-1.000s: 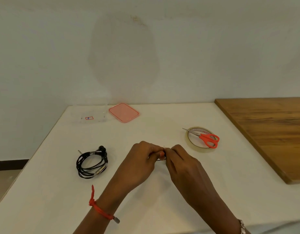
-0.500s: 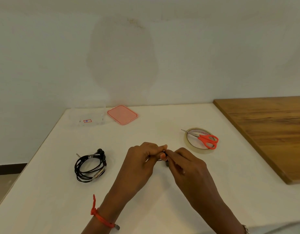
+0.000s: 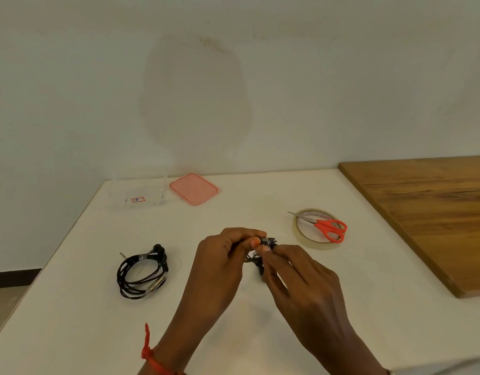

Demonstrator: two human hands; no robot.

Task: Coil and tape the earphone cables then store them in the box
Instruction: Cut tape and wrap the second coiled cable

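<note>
Coil one (image 3: 142,274), lower left, looks taped; left grip (image 3: 220,255) and right grip (image 3: 301,280) pinch the second bundle (image 3: 268,242) mid-frame, taping it; box (image 3: 138,190), upper left, awaits.

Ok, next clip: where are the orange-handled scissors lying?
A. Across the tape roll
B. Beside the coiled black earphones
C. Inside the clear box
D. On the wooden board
A: the scissors lie across the top of the tape roll on the white table, short of the wooden board.
</note>
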